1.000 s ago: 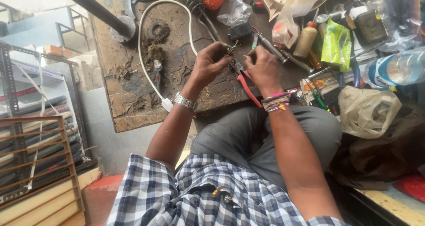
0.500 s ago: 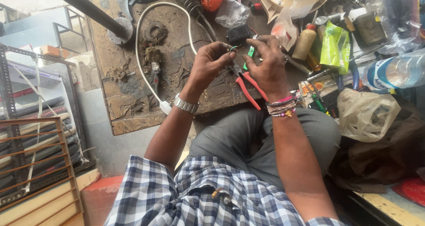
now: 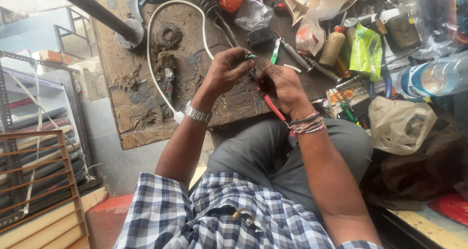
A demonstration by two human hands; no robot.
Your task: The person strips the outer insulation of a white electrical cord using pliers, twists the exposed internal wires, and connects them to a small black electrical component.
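Red-handled pliers (image 3: 273, 107) sit clenched in the right hand (image 3: 282, 86); the left hand (image 3: 225, 71) pinches a small wire (image 3: 250, 57) just beside them, both above the worn wooden table (image 3: 131, 117)

A white cable (image 3: 152, 64), brown bottle (image 3: 333, 45), green packet (image 3: 365, 53) and plastic water bottle (image 3: 434, 78) clutter the worn bench (image 3: 126, 83).

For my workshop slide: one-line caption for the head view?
Left hand pinches a small part while right hand holds red-handled pliers above a cluttered workbench.
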